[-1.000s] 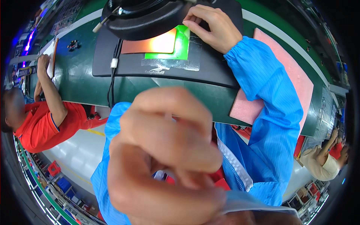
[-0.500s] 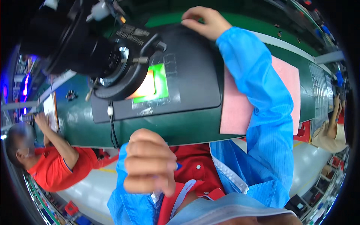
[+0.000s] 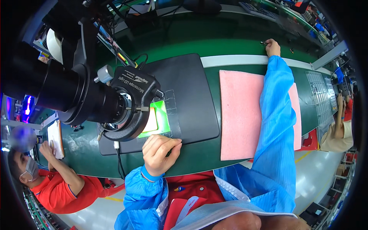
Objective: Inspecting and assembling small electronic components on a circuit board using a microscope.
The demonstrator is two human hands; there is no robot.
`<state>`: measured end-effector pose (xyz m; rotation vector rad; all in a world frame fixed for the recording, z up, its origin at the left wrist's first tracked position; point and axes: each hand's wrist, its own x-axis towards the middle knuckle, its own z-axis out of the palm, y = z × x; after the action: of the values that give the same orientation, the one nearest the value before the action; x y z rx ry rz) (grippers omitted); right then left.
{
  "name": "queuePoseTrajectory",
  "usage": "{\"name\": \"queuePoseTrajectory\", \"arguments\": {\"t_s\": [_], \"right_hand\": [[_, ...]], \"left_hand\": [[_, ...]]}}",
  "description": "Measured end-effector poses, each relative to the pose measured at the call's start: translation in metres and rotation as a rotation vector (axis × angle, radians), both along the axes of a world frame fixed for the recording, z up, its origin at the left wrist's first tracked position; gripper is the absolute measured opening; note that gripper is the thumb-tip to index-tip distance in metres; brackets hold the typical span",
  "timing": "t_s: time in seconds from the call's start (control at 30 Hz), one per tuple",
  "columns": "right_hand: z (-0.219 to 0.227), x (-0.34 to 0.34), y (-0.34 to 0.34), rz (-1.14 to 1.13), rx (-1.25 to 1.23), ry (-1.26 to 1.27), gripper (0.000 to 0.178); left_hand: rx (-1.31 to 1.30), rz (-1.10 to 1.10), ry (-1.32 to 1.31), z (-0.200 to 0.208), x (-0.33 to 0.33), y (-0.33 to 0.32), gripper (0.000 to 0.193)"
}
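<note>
The right hand (image 3: 273, 48) is reaching past the white rail (image 3: 234, 60) at the table (image 3: 191, 158)'s far edge, its fingertips meeting at a small dark part (image 3: 263, 43) over the green strip (image 3: 191, 48) beyond; at this distance one cannot fairly tell whether they are closing on it or merely touching it. That part is looking very light and probably stiff, with fine details that a hard squeeze could be bending, so its outer edges are offering the safest place for a gentle fingertip pinch. A second small part (image 3: 292, 50) is lying farther right on the strip. The left hand (image 3: 161, 154), well apart from the right, is resting loosely curled at the front of the black microscope base (image 3: 193, 115), near the table's near edge; its thumb and forefinger are almost meeting, and whether they are pinching anything is not showing. Under the microscope's ring light (image 3: 128, 134), a thin orange plate (image 3: 152, 122) is lying over a bright green square (image 3: 163, 119). The right sleeve (image 3: 274, 107) is crossing a pink foam sheet (image 3: 241, 115), which is looking soft and light. Toward the table's right end, a gridded tray (image 3: 320, 96) is standing beyond the foam, its contents not showing clearly.
</note>
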<state>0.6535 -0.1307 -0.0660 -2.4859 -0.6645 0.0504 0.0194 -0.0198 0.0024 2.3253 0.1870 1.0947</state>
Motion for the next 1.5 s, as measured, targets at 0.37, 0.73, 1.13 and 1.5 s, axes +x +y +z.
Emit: {"name": "queuePoseTrajectory", "arguments": {"t_s": [0.37, 0.73, 1.13, 1.5], "right_hand": [[-0.006, -0.028, 0.038, 0.236, -0.016, -0.364, 0.026], [-0.003, -0.075, 0.066, 0.083, -0.055, -0.397, 0.017], [0.020, -0.080, 0.092, 0.264, 0.623, 0.566, 0.024], [0.099, -0.390, 0.131, 1.225, 0.250, 0.850, 0.024]], "left_hand": [[-0.008, 0.060, 0.029, 0.003, -0.003, 0.003, 0.021], [-0.097, 0.355, -0.004, -0.003, -0.026, 0.019, 0.015], [-0.175, 0.296, -0.005, -0.006, -0.021, 0.019, 0.013], [-0.161, 0.453, 0.012, -0.009, -0.031, 0.023, 0.016]]}}
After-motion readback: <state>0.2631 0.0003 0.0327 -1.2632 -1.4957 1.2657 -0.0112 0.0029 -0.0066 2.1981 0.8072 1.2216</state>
